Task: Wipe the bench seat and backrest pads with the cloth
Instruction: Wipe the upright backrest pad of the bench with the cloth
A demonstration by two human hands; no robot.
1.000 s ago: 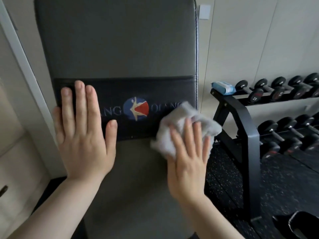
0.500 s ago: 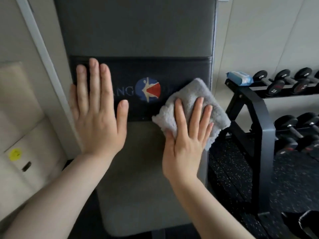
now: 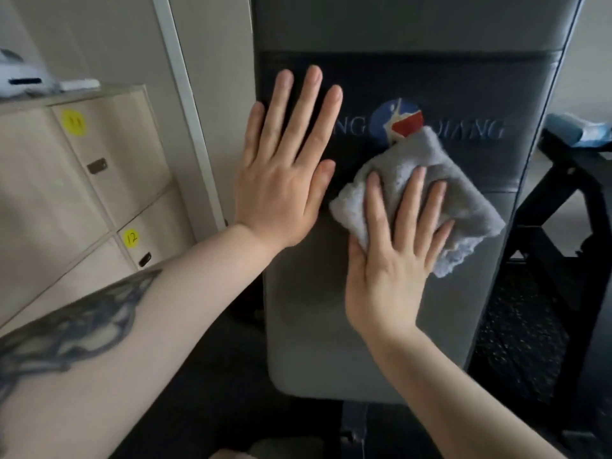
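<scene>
The grey backrest pad [image 3: 331, 326] stands upright before me, crossed by a black band with a round blue and red logo [image 3: 399, 122]. My right hand [image 3: 394, 260] presses a folded grey cloth [image 3: 463, 200] flat against the pad, just below and right of the logo, fingers spread over it. My left hand [image 3: 284, 167] lies flat and empty on the pad's left edge, over the black band, fingers pointing up. The seat pad is out of view.
Pale wooden lockers [image 3: 82, 193] with yellow number stickers stand at the left, white items on top. A black dumbbell rack [image 3: 569, 193] stands at the right with a blue packet [image 3: 583, 130] on it. Dark speckled rubber floor lies below.
The cloth and my right hand have slid from the pad's right edge toward its middle. My view has swung left, so the lockers show and the dumbbells are gone from view.
</scene>
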